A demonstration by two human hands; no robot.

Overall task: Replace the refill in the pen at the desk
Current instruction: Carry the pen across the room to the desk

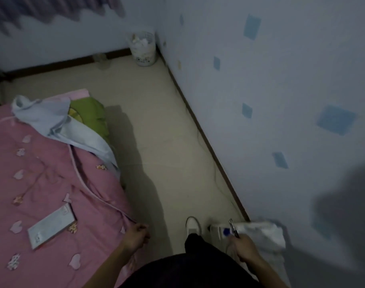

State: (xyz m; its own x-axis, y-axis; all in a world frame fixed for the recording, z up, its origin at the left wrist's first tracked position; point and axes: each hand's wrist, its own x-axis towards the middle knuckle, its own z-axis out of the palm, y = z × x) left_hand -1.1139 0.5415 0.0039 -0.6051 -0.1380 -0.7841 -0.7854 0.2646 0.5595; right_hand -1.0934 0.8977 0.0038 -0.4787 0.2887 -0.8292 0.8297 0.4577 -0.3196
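Head view, landmark: I place everything against the pink bed [42, 173], which fills the left of the picture.
Pen: the pen [233, 228] is right of the bed, across the strip of floor, and it sticks up and forward out of my right hand [244, 249]. Its metal clip end is uppermost.
Right hand: the fingers are wrapped round the pen's lower barrel in a firm fist grip.
Left hand: my left hand [136, 235] hangs at the bed's near right edge with the fingers loosely curled. I see nothing in it, though the light is poor.
Hands together or apart: they are well apart, one on each side of my leg.
On the bed: a flat pale box [51, 226] lies near its right edge. I cannot tell whether it holds refills.
Beyond the bed: a waste bin [143, 48] stands in the far corner.
Right of the bed: a white shoe [193, 225] is on the floor and a white bundle [264, 233] lies by the wall.
Desk: none is in view.
Done so far: I judge only that the pen is in hand. It looks assembled.
Left to do: reach the desk, open the barrel, swap the refill and close it. That is nearly all of the task.
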